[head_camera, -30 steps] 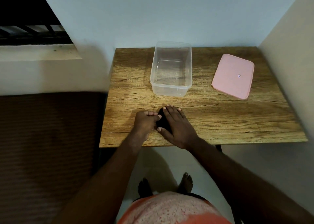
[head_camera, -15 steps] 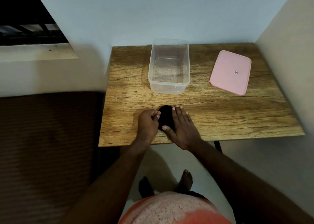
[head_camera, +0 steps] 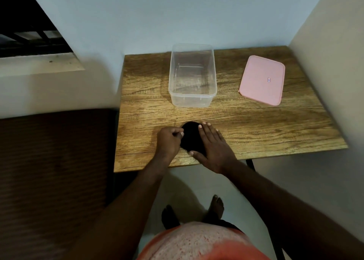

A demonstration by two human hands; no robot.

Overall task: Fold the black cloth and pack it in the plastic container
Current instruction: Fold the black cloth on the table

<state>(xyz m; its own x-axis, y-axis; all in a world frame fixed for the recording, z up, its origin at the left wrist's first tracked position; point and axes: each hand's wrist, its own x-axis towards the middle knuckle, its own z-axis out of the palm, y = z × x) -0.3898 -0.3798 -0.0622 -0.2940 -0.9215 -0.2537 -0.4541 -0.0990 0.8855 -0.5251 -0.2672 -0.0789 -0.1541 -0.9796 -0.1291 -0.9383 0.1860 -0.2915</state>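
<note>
The black cloth (head_camera: pixel 191 137) lies as a small folded bundle near the front edge of the wooden table (head_camera: pixel 256 129). My left hand (head_camera: pixel 169 141) pinches the cloth's left edge with curled fingers. My right hand (head_camera: pixel 212 147) rests flat on its right side, fingers spread and the thumb hooked under the near edge. The clear plastic container (head_camera: pixel 192 76) stands open behind the cloth, at the table's back middle, with nothing in it.
A pink lid (head_camera: pixel 263 80) lies flat at the back right of the table. Walls close in behind and to the right. A dark brown surface (head_camera: pixel 55 171) sits left of the table. My bare feet show on the floor below.
My right hand has slid to the right off the cloth's top, so more of the black bundle shows. My left hand keeps its pinch on the left edge.
</note>
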